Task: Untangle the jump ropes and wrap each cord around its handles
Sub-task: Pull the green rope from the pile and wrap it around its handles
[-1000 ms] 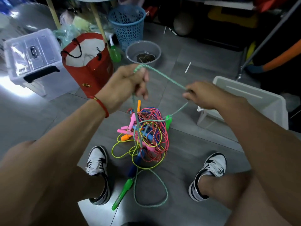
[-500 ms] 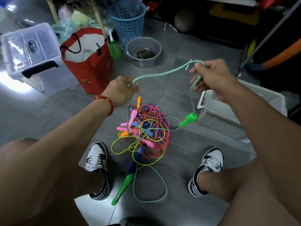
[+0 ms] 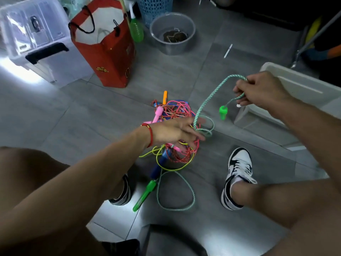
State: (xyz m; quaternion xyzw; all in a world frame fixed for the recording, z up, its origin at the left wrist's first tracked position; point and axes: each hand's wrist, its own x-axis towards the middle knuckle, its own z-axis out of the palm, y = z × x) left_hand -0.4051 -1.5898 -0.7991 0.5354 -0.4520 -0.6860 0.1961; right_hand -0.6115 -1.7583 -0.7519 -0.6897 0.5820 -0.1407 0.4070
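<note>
While the clear storage box (image 3: 31, 34) and the red paper bag (image 3: 108, 52) stand at the far left of the floor, my left hand (image 3: 173, 132) reaches low over the tangle of jump ropes (image 3: 175, 130) in the middle, between my two shoes. Its fingers are spread and relaxed, gripping nothing, though the teal cord (image 3: 208, 97) loops down right beside them and may be brushing them; I cannot tell for sure. From that loop the teal cord climbs up and to the right into my right hand (image 3: 262, 89), which pinches a bend of it, raised near the white bin (image 3: 299, 85) at the right. One green handle (image 3: 222, 112) dangles just below that hand, pointing down. The other green handle (image 3: 145, 194) lies on the floor nearer me, by my left shoe, its long axis slanting toward the pile, with a slack loop of cord beside it. So the snag sits nearer my left hand, and I judge that hand should free the cord from the red and yellow strands while the right keeps it taut
</note>
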